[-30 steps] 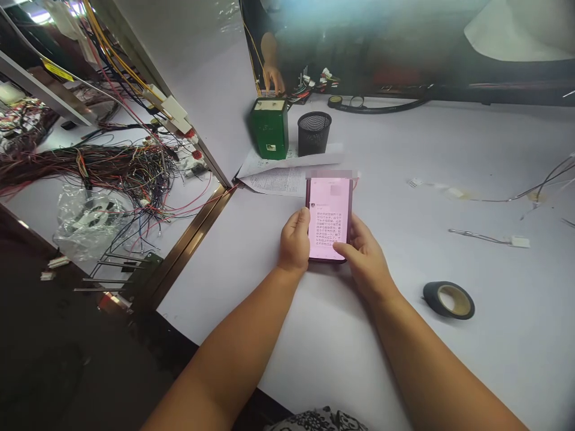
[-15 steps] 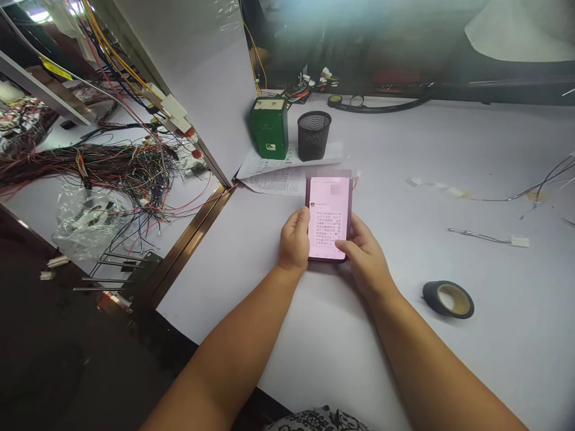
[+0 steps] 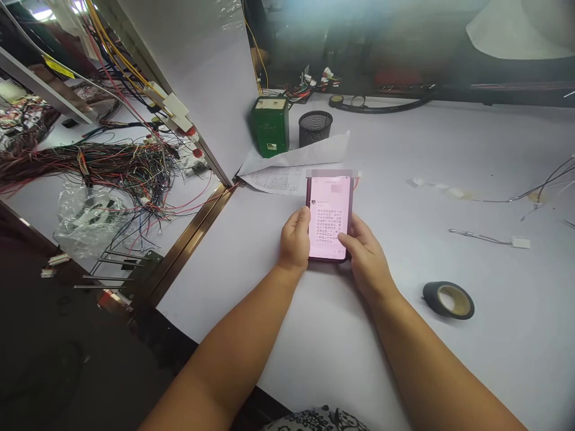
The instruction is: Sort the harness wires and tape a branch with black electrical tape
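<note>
A smartphone (image 3: 327, 209) with a lit pinkish screen full of text is held upright over the white table (image 3: 251, 311). My left hand (image 3: 295, 238) grips its left edge, with the thumb along the side. Around the right edge closes my right hand (image 3: 366, 251), its thumb over the lower right of the screen. The fingers behind the phone are hidden. Right of my right forearm lies a roll of black tape (image 3: 448, 300). Beyond the phone are printed paper sheets (image 3: 281, 179), one with its edge lifted.
A green box (image 3: 271, 129) and a black mesh cup (image 3: 315, 127) stand at the back. Short wires with a white connector (image 3: 520, 242) lie to the right. Left, past a metal frame (image 3: 188, 242), sits a large bundle of wires (image 3: 90, 161) beside a clear plastic bag (image 3: 85, 218).
My right thumb has shifted slightly up and right on the screen. The paper's edge behind the phone has lifted, covering the lower part of the mesh cup.
</note>
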`<state>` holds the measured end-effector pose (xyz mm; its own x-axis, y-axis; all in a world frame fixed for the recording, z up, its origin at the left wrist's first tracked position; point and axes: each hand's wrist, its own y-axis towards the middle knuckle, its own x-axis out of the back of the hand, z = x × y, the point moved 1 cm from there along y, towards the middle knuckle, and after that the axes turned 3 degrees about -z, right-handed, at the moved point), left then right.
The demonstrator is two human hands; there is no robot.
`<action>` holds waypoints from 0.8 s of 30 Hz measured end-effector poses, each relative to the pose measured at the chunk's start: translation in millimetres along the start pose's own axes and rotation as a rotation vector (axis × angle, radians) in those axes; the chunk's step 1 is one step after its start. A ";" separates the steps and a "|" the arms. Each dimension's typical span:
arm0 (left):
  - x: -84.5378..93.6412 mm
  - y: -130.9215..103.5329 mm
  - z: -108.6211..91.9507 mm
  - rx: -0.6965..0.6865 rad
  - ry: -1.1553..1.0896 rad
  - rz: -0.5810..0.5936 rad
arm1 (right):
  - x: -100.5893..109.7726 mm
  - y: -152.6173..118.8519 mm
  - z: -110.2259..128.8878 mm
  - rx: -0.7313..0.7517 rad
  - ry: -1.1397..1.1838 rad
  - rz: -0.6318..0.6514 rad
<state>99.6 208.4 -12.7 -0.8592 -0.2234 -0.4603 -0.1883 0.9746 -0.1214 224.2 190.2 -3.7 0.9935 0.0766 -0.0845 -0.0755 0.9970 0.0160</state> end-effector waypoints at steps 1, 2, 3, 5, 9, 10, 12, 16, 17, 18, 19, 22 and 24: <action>0.2 0.1 0.0 0.002 -0.002 0.000 | 0.0 -0.1 0.4 0.003 0.004 0.012; 0.4 0.2 0.1 0.004 -0.004 -0.001 | 0.0 -0.1 0.6 0.008 0.006 0.020; 0.6 0.3 0.2 0.006 -0.006 -0.003 | 0.1 -0.1 0.7 0.012 0.006 0.026; 0.9 0.4 0.3 0.007 -0.008 -0.009 | 0.3 0.0 0.4 0.016 0.011 0.033; 1.0 0.0 0.2 0.001 -0.002 -0.015 | 1.1 0.2 -0.7 0.005 0.014 0.026; 0.8 -0.1 0.1 -0.001 -0.001 -0.012 | 1.2 0.2 -0.8 0.002 0.013 0.026; 0.6 -0.3 0.0 -0.003 0.000 -0.006 | 1.4 0.0 -0.8 -0.002 0.007 0.029; 0.8 -0.2 0.3 -0.005 0.006 -0.020 | 1.3 -0.2 -0.4 -0.002 -0.004 0.027; 0.9 -0.1 0.4 -0.004 0.009 -0.020 | 1.4 -0.2 -0.5 0.000 -0.005 0.026; 1.0 0.0 0.5 -0.002 0.012 -0.018 | 1.4 -0.2 -0.5 0.002 -0.006 0.027; 1.1 0.1 0.6 0.000 0.015 -0.018 | 1.4 -0.2 -0.5 0.004 -0.006 0.028; 1.1 0.0 0.6 -0.004 0.021 -0.018 | 1.5 -0.1 -0.3 0.002 -0.008 0.036; 0.9 -0.1 0.4 -0.006 0.019 -0.014 | 1.4 0.0 0.1 -0.002 -0.011 0.035</action>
<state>99.0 208.1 -13.4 -0.8653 -0.2364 -0.4420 -0.2030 0.9715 -0.1221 225.6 190.3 -3.8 0.9910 0.1115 -0.0735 -0.1106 0.9937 0.0164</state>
